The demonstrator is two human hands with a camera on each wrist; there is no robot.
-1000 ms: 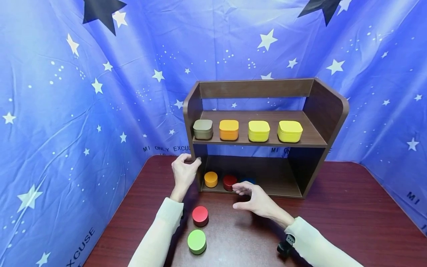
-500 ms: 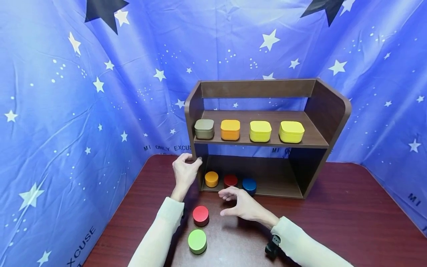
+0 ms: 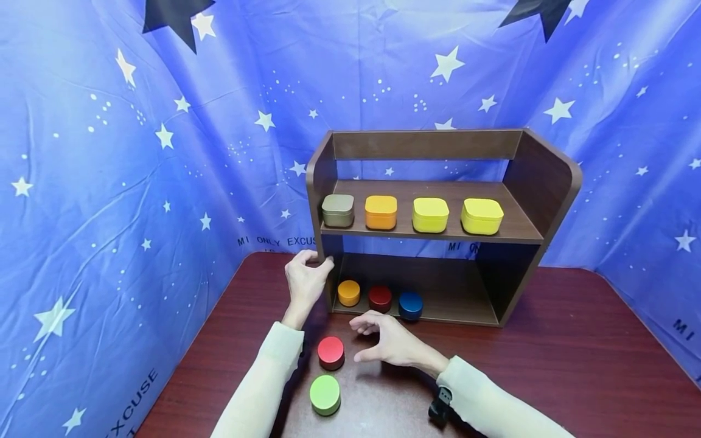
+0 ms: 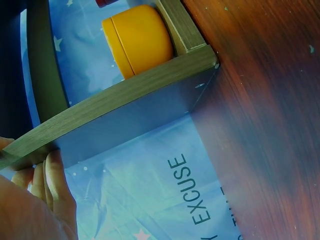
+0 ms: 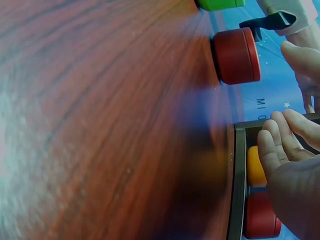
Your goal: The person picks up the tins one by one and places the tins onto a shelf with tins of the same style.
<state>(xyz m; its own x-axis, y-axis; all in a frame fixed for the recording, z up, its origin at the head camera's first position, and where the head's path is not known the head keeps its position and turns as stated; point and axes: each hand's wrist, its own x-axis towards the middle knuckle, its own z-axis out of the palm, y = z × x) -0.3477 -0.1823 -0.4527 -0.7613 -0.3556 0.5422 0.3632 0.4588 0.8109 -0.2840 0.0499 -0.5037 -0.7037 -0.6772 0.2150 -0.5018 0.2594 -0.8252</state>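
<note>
My left hand [image 3: 307, 280] grips the front edge of the left side panel of a dark brown two-tier shelf [image 3: 427, 139], thumb on one face and fingers on the other, as the left wrist view shows. My right hand [image 3: 395, 340] hovers in front of the shelf, holding nothing, thumb apart from the fingers. Just left of its fingertips, a round red tin [image 3: 331, 353] stands on the table, with a round green tin [image 3: 325, 394] nearer the front. On the lower tier sit round tins: orange [image 3: 348, 293], dark red [image 3: 380, 298] and blue [image 3: 411, 305].
Along the upper tier stand square tins: grey-green [image 3: 338, 210], orange [image 3: 381, 212] and two yellow ones, the left [image 3: 430, 215] and the right [image 3: 482, 216]. A blue star-print cloth [image 3: 350, 73] hangs around the dark red wooden table [image 3: 580, 353].
My right hand has moved left and toward me, from beside the blue tin to near the red tin on the table. The blue tin now shows. My left hand keeps its grip on the panel.
</note>
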